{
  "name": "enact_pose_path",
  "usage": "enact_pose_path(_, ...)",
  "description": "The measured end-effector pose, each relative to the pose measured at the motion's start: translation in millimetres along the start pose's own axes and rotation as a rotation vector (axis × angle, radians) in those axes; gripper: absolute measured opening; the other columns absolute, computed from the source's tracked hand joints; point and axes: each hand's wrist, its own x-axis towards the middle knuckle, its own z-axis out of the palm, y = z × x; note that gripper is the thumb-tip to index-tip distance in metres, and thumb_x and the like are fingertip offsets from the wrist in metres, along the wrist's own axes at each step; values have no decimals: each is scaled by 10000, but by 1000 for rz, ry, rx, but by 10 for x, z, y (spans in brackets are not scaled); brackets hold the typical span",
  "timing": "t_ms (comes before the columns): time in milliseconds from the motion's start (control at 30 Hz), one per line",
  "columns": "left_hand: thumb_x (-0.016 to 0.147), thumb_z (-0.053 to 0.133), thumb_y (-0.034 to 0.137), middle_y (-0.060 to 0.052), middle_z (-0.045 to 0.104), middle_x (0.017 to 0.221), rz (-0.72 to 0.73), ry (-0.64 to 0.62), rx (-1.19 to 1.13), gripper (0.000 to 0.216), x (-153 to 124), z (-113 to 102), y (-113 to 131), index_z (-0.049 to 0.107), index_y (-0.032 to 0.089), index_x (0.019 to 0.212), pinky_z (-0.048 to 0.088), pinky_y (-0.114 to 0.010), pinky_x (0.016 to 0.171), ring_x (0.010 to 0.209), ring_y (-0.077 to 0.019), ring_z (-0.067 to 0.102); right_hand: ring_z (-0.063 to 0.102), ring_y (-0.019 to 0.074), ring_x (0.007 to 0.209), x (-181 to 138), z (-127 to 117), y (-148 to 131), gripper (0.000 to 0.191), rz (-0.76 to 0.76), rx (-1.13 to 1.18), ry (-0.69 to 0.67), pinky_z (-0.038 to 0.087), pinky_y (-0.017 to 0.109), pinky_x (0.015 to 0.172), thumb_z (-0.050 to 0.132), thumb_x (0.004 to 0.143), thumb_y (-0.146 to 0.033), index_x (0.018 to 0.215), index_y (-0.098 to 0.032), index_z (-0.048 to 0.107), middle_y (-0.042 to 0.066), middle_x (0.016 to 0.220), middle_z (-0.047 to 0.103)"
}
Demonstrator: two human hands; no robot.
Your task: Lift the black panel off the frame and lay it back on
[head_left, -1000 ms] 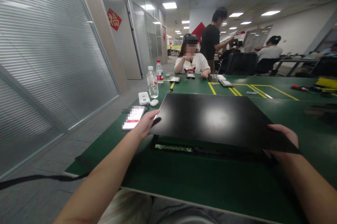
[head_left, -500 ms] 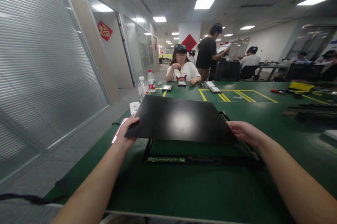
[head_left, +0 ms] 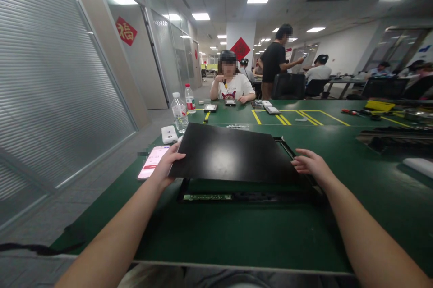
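Note:
A thin, glossy black display panel (head_left: 226, 153) is held tilted above the table, reflecting a ceiling light. My left hand (head_left: 171, 164) grips its left edge, thumb on top and the other fingers beneath. At the right edge, my right hand (head_left: 309, 166) holds the panel with its lower fingers, while the index finger is lifted off. Under the panel lies a black rectangular frame (head_left: 270, 197), with a green circuit strip (head_left: 207, 197) along its near side. The panel hides much of the frame.
Left of the panel are a phone (head_left: 152, 164), a white box-shaped device (head_left: 169, 134) and water bottles (head_left: 179, 112). Small silvery parts (head_left: 237, 126) lie behind it. Across the green table (head_left: 243, 238) sits a person (head_left: 233, 85); dark strips (head_left: 389, 140) lie at right.
The panel has shifted slightly, still above the frame. My right hand's index finger has lifted from the edge. The view has moved a little, showing more of the phone.

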Motion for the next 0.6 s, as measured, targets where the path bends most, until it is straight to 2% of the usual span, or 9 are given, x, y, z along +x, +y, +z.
enact_pose_path(167,561,811,146,-43,822,966,-16,30,8,646,36,-32,-55,739,203,1201,591,-286,633,810,-267,787,740,191,622,24,11,47,443,-27,-28,2,535,242,536,767,790,-240,1228,-182,745,72,739,798)
enact_pose_path(333,569,823,156,-31,815,964,17,7,13,620,37,-28,-59,741,204,1181,605,-288,683,833,-254,778,650,163,521,56,-19,71,383,-69,-45,36,436,232,468,734,769,-300,1129,-176,771,84,711,792)
enact_pose_path(467,575,857,145,-42,829,989,5,-32,14,694,6,-9,-81,730,201,1255,611,-292,682,861,-267,794,530,135,442,90,-51,116,311,-117,-58,108,430,252,466,738,752,-338,1012,-171,773,84,642,756)
enact_pose_path(600,611,847,127,-38,835,995,-27,-50,8,702,-19,15,-119,721,210,1296,637,-319,701,834,-266,803,543,150,451,106,-96,163,247,-102,-167,164,445,268,475,731,760,-363,943,-198,754,86,648,759)
